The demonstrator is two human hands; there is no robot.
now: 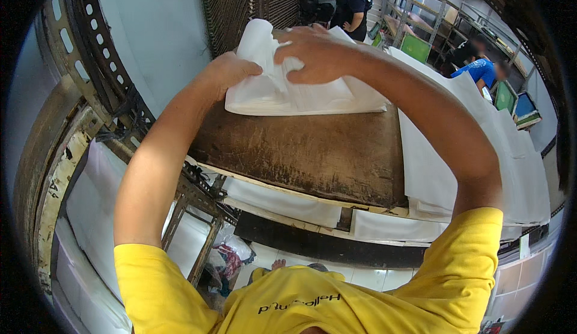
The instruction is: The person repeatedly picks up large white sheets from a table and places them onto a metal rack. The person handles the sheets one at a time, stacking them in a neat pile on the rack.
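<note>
A white sheet of thin cloth or paper (300, 98) lies folded and rumpled at the far side of the brown board (300, 147). Its left end rises in a loose roll. My left hand (230, 71) grips the sheet beside that roll, thumb on top and the other fingers mostly hidden. Over the middle of the sheet, my right hand (318, 56) reaches across with thumb and fingers apart, slightly blurred. Its fingertips are close to the crumpled folds; whether they press on them I cannot tell.
Stacked white sheets (457, 147) cover the table to the right. A perforated metal frame (78, 51) rises close on the left. A dark rack (258, 3) stands behind the board. Several people are farther back, near metal shelves (415, 9) and coloured frames. Bundled plastic (231, 259) lies below.
</note>
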